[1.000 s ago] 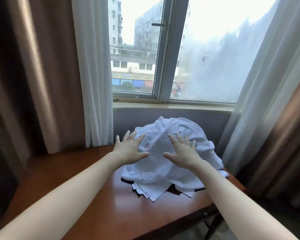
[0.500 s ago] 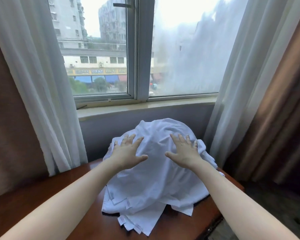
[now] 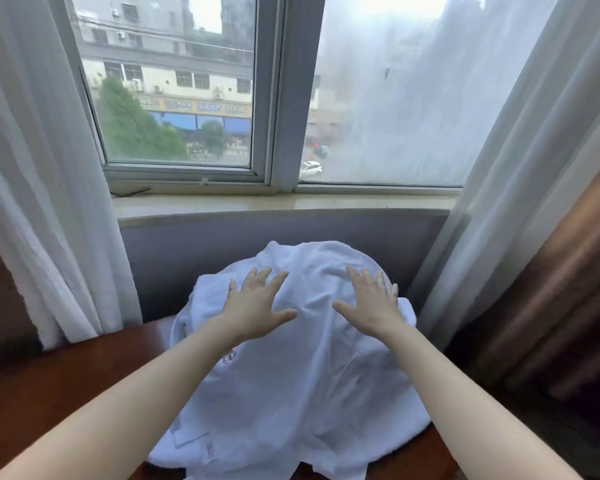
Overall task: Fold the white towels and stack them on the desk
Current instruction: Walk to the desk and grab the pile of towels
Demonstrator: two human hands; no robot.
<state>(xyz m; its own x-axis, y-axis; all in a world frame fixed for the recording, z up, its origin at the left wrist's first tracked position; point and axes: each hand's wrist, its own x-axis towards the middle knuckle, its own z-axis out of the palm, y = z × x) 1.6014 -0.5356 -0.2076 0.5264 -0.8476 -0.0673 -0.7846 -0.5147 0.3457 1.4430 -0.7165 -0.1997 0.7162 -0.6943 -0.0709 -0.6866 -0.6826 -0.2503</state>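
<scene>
Your white towels (image 3: 291, 393) lie in 1 soft, crumpled heap on the glossy brown tabletop (image 3: 49, 393). The layers hide each other, so their number cannot be told. Your left forearm half covers a red embroidery (image 3: 230, 356). Your 2 hands, left hand (image 3: 253, 306) and right hand (image 3: 373, 304), rest flat on the heap with fingers spread. Neither grip holds anything.

A grey-framed window (image 3: 274, 98) fills the upper view, letting in soft overcast daylight. Through the window show pale buildings (image 3: 174, 77), a green tree (image 3: 132, 129) and a white car (image 3: 310, 167). Directly under the window run a beige sill (image 3: 284, 202) and a grey wall (image 3: 187, 258). Sheer white curtains (image 3: 32, 168) hang on both sides of the window, with brown drapes (image 3: 561, 289) outside them. Below the window stands a glossy reddish-brown desk (image 3: 66, 393)
</scene>
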